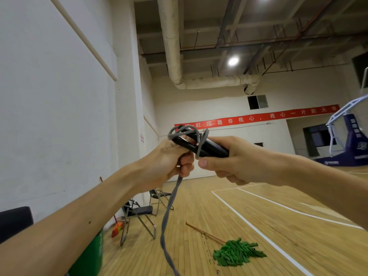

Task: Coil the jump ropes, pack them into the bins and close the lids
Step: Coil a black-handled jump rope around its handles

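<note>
scene: a sports hall with a wooden floor, seen from the person's head.
left hand: the left hand point(169, 159), mid-frame, has its grip closed tight round the near ends of the handles. it pinches the rope where it drops away, probably to stop the wraps slipping.
right hand: the right hand point(235, 160), just right of centre, has its grip curled round the two black handles point(212, 149), held side by side as a core for winding.
jump rope: the grey jump rope point(168, 206) loops loosely over the handles, then hangs twisted from the left fist to the bottom edge.
stage: coiling is under way, judging by the long tail left; packing is not yet begun.
lower left: a green container point(93, 252), possibly a bin; no lid shows.
floor: a green mop point(237, 253) lies lower right, with folding chairs point(139, 214) by the wall.
</note>
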Motion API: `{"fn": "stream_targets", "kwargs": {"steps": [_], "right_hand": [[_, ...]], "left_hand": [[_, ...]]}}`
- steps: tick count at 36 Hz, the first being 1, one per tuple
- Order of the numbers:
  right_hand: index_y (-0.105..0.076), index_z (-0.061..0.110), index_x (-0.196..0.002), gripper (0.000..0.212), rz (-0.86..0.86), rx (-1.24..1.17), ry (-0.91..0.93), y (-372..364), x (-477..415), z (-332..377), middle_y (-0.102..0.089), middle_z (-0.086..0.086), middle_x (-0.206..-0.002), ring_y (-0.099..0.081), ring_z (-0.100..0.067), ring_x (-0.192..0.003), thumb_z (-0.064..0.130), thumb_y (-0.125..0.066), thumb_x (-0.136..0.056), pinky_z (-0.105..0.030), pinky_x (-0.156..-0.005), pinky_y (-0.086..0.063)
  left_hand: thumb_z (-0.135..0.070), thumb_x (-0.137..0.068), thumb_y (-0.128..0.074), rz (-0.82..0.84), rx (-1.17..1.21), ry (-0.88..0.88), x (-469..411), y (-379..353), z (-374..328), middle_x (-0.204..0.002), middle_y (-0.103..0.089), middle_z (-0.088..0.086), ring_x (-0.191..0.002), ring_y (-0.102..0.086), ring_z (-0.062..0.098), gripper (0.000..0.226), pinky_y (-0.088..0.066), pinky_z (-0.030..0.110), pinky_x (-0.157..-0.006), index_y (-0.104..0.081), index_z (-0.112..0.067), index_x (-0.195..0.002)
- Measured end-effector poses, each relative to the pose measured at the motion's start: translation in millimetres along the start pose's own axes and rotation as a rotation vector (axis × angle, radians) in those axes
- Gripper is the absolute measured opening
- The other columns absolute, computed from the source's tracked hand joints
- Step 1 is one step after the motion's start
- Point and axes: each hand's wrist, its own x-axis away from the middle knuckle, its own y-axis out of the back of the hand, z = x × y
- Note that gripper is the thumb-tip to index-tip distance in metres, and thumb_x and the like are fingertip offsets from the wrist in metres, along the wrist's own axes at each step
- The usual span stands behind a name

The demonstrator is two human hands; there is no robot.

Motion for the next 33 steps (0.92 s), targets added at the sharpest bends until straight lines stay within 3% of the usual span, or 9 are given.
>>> {"fn": "stream_targets", "kwargs": {"steps": [3, 5, 9, 14, 20, 23, 26, 29, 33], "right_hand": [[-0.059, 0.026, -0.098, 0.002, -0.041, -0.018, -0.026, 3, -2, -2, -0.045, 0.008, -0.059, -0.037, -0.007, -0.046, 0.025, -0.061, -0.099, -0.021, -0.043, -0.034], [-0.059, 0.025, -0.099, 0.003, -0.084, -0.007, -0.039, 6, -3, -5, -0.044, 0.005, -0.061, -0.036, -0.008, -0.048, 0.026, -0.061, -0.099, -0.022, -0.043, -0.033], [-0.059, 0.024, -0.096, 0.005, -0.163, 0.035, -0.059, 10, -4, -10, -0.044, 0.002, -0.063, -0.036, -0.01, -0.047, 0.027, -0.061, -0.099, -0.023, -0.042, -0.033], [-0.059, 0.023, -0.107, 0.008, -0.287, 0.053, -0.124, 25, -7, -19, -0.047, -0.002, -0.069, -0.04, -0.008, -0.047, 0.028, -0.059, -0.1, -0.023, -0.043, -0.036], [-0.06, 0.025, -0.099, 0.007, -0.291, 0.169, -0.164, 26, -13, -39, -0.048, -0.005, -0.073, -0.038, -0.011, -0.051, 0.032, -0.06, -0.1, -0.025, -0.045, -0.035], [-0.06, 0.027, -0.101, 0.006, -0.319, 0.265, -0.161, 24, -16, -45, -0.052, -0.001, -0.075, -0.043, -0.003, -0.048, 0.033, -0.06, -0.1, -0.021, -0.046, -0.038], [-0.057, 0.035, -0.096, 0.005, -0.33, 0.367, -0.154, 25, -18, -52, -0.058, 0.004, -0.081, -0.055, -0.009, -0.067, 0.034, -0.059, -0.1, -0.027, -0.061, -0.045], [-0.055, 0.037, -0.097, 0.005, -0.303, 0.443, -0.188, 26, -19, -55, -0.063, 0.0, -0.089, -0.061, -0.02, -0.081, 0.037, -0.059, -0.1, -0.037, -0.074, -0.051], [-0.046, 0.039, -0.082, 0.022, -0.279, 0.535, -0.204, 23, -19, -53, -0.056, 0.006, -0.078, -0.052, -0.011, -0.068, 0.038, -0.057, -0.101, -0.026, -0.06, -0.038]], "left_hand": [[-0.028, -0.109, -0.033, 0.018, 0.16, 0.04, 0, -7, 1, -0.064, -0.031, -0.002, -0.056, -0.038, 0.013, 0.041, -0.051, 0.031, -0.065, -0.057, -0.005, -0.133], [-0.033, -0.108, -0.034, 0.036, 0.285, 0.078, 2, -13, 2, -0.063, -0.027, -0.004, -0.053, -0.035, 0.01, 0.041, -0.054, 0.029, -0.062, -0.057, -0.008, -0.132], [-0.035, -0.106, -0.039, 0.035, 0.408, 0.157, 3, -16, 4, -0.062, -0.026, -0.006, -0.046, -0.027, 0.006, 0.027, -0.032, 0.017, -0.036, -0.05, -0.014, -0.12], [-0.038, -0.106, -0.038, 0.001, 0.193, 0.191, 7, -23, 13, -0.058, -0.029, -0.005, -0.046, -0.024, 0.007, 0.031, -0.025, 0.017, -0.038, -0.056, -0.014, -0.103], [-0.032, -0.109, -0.033, -0.061, -0.122, 0.147, 5, -29, 19, -0.053, -0.034, -0.009, -0.043, -0.028, 0.006, 0.034, -0.026, 0.018, -0.04, -0.058, -0.014, -0.096], [-0.033, -0.108, -0.036, -0.064, -0.336, 0.088, 4, -29, 23, -0.055, -0.04, -0.012, -0.046, -0.036, 0.003, 0.03, -0.032, 0.02, -0.048, -0.062, -0.021, -0.098], [-0.038, -0.104, -0.045, -0.062, -0.524, 0.029, 6, -25, 22, -0.059, -0.049, -0.018, -0.055, -0.049, -0.001, 0.02, -0.037, 0.019, -0.061, -0.058, -0.032, -0.091], [-0.037, -0.104, -0.048, -0.054, -0.72, -0.013, 9, -23, 15, -0.079, -0.056, -0.014, -0.071, -0.054, 0.005, 0.013, -0.041, 0.023, -0.067, -0.058, -0.032, -0.098], [-0.034, -0.105, -0.047, -0.063, -0.919, -0.083, 11, -20, 7, -0.081, -0.061, -0.003, -0.066, -0.056, 0.012, 0.023, -0.049, 0.033, -0.064, -0.064, -0.019, -0.105]]}}
